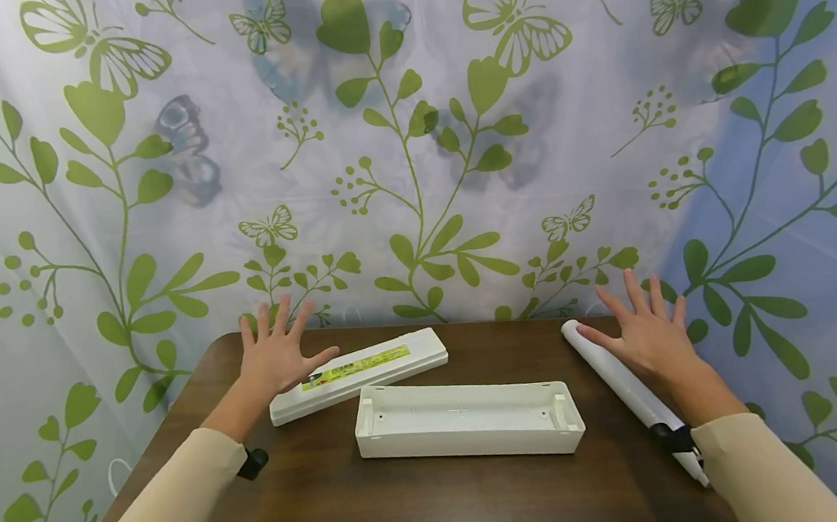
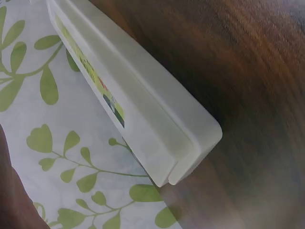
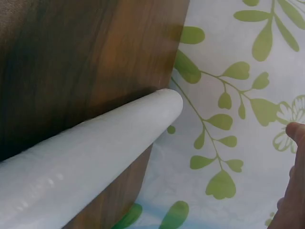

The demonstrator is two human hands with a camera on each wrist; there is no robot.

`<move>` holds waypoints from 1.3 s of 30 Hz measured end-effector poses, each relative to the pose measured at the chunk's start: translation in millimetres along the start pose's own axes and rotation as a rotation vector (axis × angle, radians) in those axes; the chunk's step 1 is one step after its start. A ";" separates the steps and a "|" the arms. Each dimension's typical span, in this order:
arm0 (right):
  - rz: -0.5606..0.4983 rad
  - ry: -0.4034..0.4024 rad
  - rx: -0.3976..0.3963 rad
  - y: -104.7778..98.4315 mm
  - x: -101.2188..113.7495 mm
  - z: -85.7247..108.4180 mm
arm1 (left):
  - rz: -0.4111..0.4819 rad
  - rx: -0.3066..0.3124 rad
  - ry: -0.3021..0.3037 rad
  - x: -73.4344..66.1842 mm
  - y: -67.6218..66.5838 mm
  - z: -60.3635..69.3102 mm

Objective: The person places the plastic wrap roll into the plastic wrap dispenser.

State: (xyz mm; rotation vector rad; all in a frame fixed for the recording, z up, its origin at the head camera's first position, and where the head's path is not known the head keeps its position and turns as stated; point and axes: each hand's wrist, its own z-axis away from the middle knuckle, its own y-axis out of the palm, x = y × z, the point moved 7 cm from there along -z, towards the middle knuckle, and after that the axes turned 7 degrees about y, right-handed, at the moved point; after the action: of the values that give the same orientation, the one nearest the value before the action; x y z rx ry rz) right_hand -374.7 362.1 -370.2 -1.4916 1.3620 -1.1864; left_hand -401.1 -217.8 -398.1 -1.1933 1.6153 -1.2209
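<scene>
Both hands are raised with fingers spread and hold nothing. The left hand (image 1: 274, 358) is over the left end of a long white lid (image 1: 396, 353) that bears a yellow-green label (image 1: 356, 366). In the left wrist view the lid (image 2: 143, 95) lies on brown wood, apart from the hand's edge. In front of the lid stands a long white plastic box (image 1: 470, 444), its top uncovered and its inside visible. The right hand (image 1: 649, 341) hovers by a white roll (image 1: 620, 380), which looks like plastic wrap. The right wrist view shows the roll's rounded end (image 3: 164, 102) close to the table edge.
A brown wooden table (image 1: 422, 498) carries these things. Behind it hangs a pale curtain (image 1: 451, 209) with green leaves and butterflies, close to the back edge. Dark straps with small devices sit on both wrists, the left device (image 1: 253, 464) showing near the sleeve.
</scene>
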 end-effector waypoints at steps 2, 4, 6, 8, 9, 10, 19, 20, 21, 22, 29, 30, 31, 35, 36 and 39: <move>-0.002 -0.004 -0.006 0.4 0.6 3.1 | -0.004 -0.007 0.007 -1.8 1.3 1.7; 0.002 -0.008 -0.006 1.5 0.5 6.2 | -0.007 -0.009 0.012 -3.3 3.1 3.9; 0.002 -0.007 -0.001 3.2 -0.1 10.0 | -0.002 -0.009 0.020 -4.9 4.7 6.4; 0.005 -0.008 0.001 4.8 -1.0 13.7 | 0.001 -0.015 0.024 -6.0 5.1 8.8; 0.006 -0.009 -0.003 5.2 -1.3 15.7 | 0.003 -0.017 0.027 -6.6 5.4 9.9; 0.004 -0.010 -0.004 5.6 -1.6 17.9 | 0.006 -0.020 0.028 -7.3 5.3 11.0; -0.022 -0.081 -0.094 8.5 -1.7 38.0 | 0.039 -0.082 0.075 -19.5 4.9 23.9; -0.024 -0.090 -0.104 8.9 -1.4 40.9 | 0.043 -0.086 0.084 -21.3 5.6 25.6; -0.029 -0.097 -0.113 9.2 -1.1 43.9 | 0.043 -0.087 0.092 -23.0 6.7 27.4; -0.034 -0.104 -0.122 9.3 -0.6 47.0 | 0.042 -0.091 0.100 -25.0 7.7 29.2; -0.065 -0.116 -0.143 12.8 -2.0 65.9 | 0.083 -0.131 0.146 -37.5 11.2 39.8; -0.067 -0.118 -0.149 13.2 -2.6 68.4 | 0.089 -0.136 0.150 -39.0 11.4 41.0; -0.071 -0.122 -0.158 13.7 -3.5 70.8 | 0.095 -0.137 0.153 -40.3 12.0 42.2; -0.093 -0.137 -0.198 15.6 -7.7 78.6 | 0.139 -0.131 0.156 -43.8 14.9 46.8; -0.104 -0.140 -0.207 16.1 -8.7 80.8 | 0.147 -0.131 0.157 -44.5 15.6 47.9; -0.139 -0.144 -0.226 17.8 -12.7 87.0 | 0.173 -0.131 0.163 -46.1 18.3 50.9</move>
State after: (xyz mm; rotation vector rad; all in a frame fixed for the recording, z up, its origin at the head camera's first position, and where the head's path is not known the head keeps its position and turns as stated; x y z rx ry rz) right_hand -295.4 368.7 -411.7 -1.8201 1.3464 -1.0116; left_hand -345.3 -184.0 -426.3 -1.0295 1.9029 -1.1404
